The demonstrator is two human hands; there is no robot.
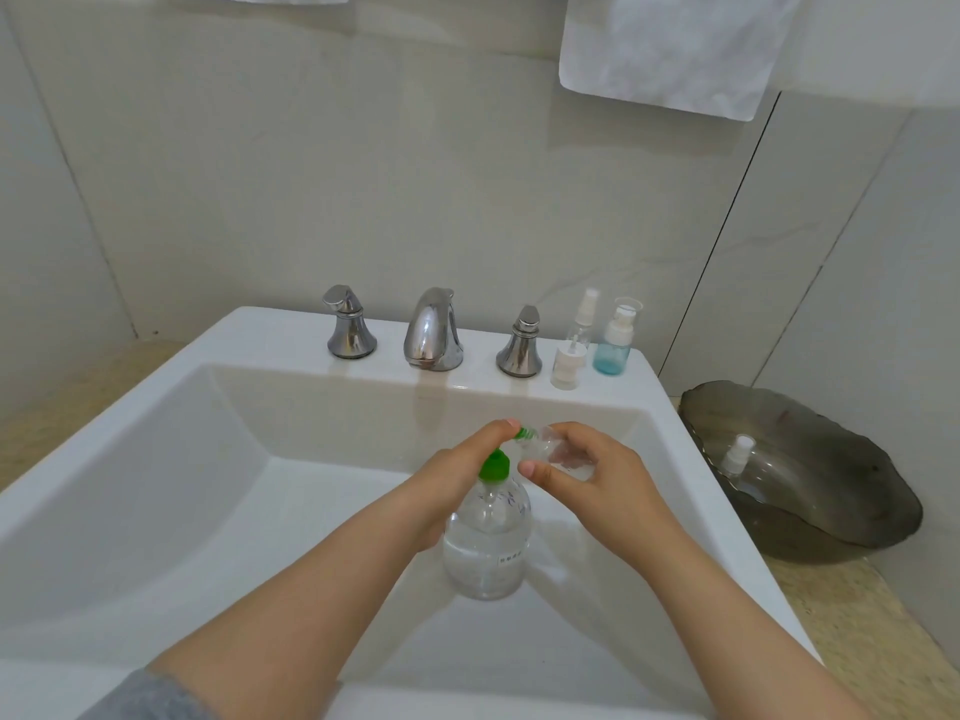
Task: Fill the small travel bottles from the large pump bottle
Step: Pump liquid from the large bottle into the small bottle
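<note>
The white sink [156, 459] takes up most of the view, set into a beige speckled bench [857, 615] against a pale tiled wall. A white towel [670, 49] hangs at the upper right. On the bench to the right of the sink sits a dark glass bowl [883, 491], and a small white-capped spray bottle [735, 454] lies inside it.

The large pump bottle [485, 543] stands upright within the basin, clear, roughly half full of clear liquid, with a green pump head [493, 467]. The left grip [457, 470] is curled over the top of that pump head, fingertips bent down over the spout end. The right grip [592, 475] is clamped around a small clear travel bottle [558, 449], which is tilted with its mouth touching the green spout; some clear liquid shows inside it.

On the back ledge of the sink stand a chrome faucet [432, 330] between a left handle [349, 324] and a right handle [521, 343]. Just right of the right handle are a small blue pump bottle [615, 340], a slim clear spray bottle [583, 319] beside it, and a loose white pump cap [563, 363] in front of the slim bottle.

A grey sleeve [140, 693] shows at the lower left edge.
</note>
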